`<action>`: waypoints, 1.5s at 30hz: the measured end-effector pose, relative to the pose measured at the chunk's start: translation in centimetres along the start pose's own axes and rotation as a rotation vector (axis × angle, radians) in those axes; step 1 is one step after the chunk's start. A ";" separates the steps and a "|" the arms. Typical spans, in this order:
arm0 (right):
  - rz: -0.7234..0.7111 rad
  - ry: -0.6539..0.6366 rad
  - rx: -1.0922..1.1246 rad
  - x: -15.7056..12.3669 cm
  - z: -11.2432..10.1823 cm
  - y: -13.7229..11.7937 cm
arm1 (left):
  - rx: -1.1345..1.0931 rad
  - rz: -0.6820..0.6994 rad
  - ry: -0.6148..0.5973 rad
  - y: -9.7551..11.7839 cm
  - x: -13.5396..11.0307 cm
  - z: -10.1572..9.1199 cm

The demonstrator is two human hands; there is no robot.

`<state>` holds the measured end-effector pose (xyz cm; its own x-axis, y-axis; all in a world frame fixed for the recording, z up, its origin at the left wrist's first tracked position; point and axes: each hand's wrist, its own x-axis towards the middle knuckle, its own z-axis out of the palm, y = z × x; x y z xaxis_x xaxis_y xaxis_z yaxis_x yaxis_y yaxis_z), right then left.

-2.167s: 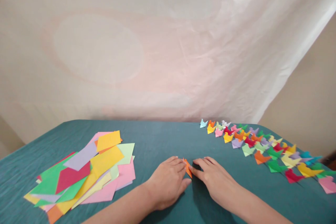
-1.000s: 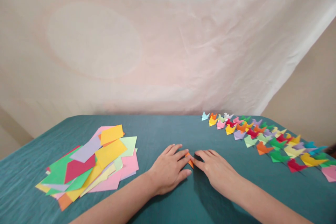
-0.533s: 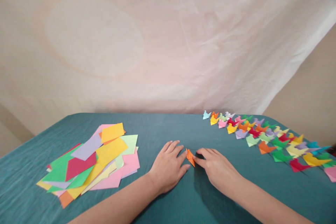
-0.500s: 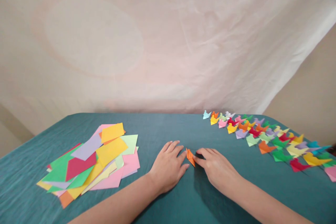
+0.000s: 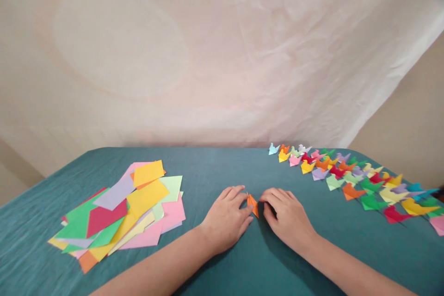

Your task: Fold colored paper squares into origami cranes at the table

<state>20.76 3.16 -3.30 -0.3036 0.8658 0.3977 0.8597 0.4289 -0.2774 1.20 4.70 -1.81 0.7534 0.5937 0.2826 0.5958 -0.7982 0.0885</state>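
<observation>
A small folded orange paper piece (image 5: 253, 204) stands on the teal tablecloth (image 5: 222, 171) between my two hands. My left hand (image 5: 227, 219) lies palm down beside it, fingers curled in, fingertips touching its left side. My right hand (image 5: 287, 217) rests on the cloth at its right, fingers bent and pinching the piece's right edge. Both forearms reach in from the bottom edge.
A loose pile of coloured paper squares (image 5: 121, 208) lies at the left. Rows of several finished folded paper birds (image 5: 350, 180) run along the right side toward the table's edge. A pale sheet (image 5: 208, 55) hangs behind the table.
Both hands have drawn their fingers in closer around the orange piece, which now stands more upright. The view has tilted slightly.
</observation>
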 end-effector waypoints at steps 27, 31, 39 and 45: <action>0.195 -0.062 0.378 0.1 1.9 -0.9 | -0.379 -0.172 0.113 -1.9 -0.3 1.4; 0.214 -0.085 0.522 0.1 1.5 -1.3 | -0.458 -0.165 0.117 -1.9 -0.4 1.4; 0.165 -0.098 0.728 0.3 0.5 -1.8 | -0.691 -0.279 0.203 -1.2 0.0 1.2; 0.140 -0.040 0.659 0.2 0.6 -1.4 | -0.689 -0.268 0.243 -1.2 0.1 1.2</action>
<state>19.24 2.92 -3.35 -0.2334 0.9281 0.2901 0.4656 0.3686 -0.8046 0.91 5.89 -3.05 0.4785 0.8000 0.3619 0.3819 -0.5607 0.7347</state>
